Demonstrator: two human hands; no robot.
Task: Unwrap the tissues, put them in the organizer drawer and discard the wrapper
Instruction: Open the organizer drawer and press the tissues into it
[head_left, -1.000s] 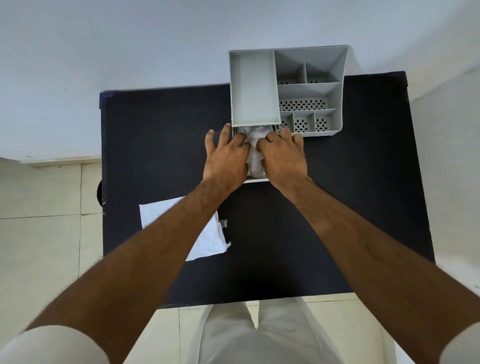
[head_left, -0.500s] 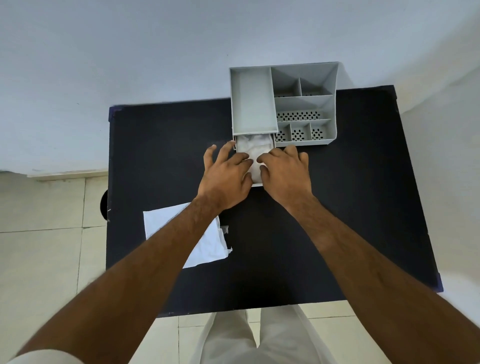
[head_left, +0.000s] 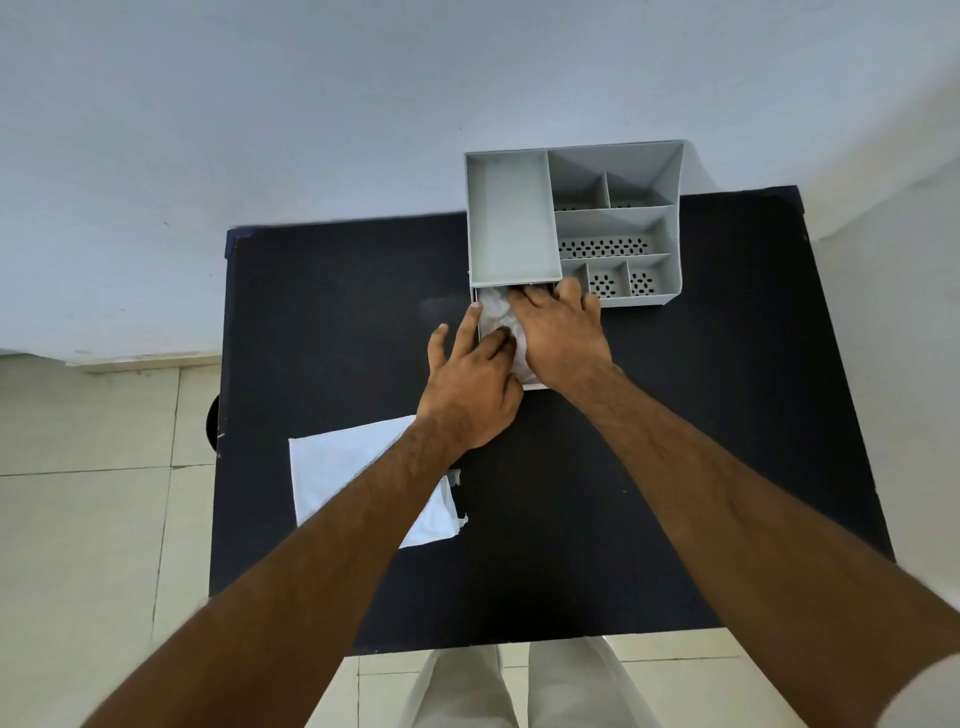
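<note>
While both hands worked at the pulled-out drawer (head_left: 535, 385) of the grey plastic compartment organizer (head_left: 618, 228), the crumpled white tissues (head_left: 493, 314) lay inside it, loosely bunched. The left hand (head_left: 470, 384) had its fingers (head_left: 471, 322) spread, some resting on the tissues and the drawer's left edge; the right hand (head_left: 558, 332) lay flat with fingers together, pressing the pile toward the back. The tissues looked light, soft and springy, likely to puff up, so broad palm pressure seemed better than pinching. The flat white wrapper (head_left: 343, 467) lay well apart on the black desk (head_left: 675, 467), thin and probably slippery, best taken at an edge.
</note>
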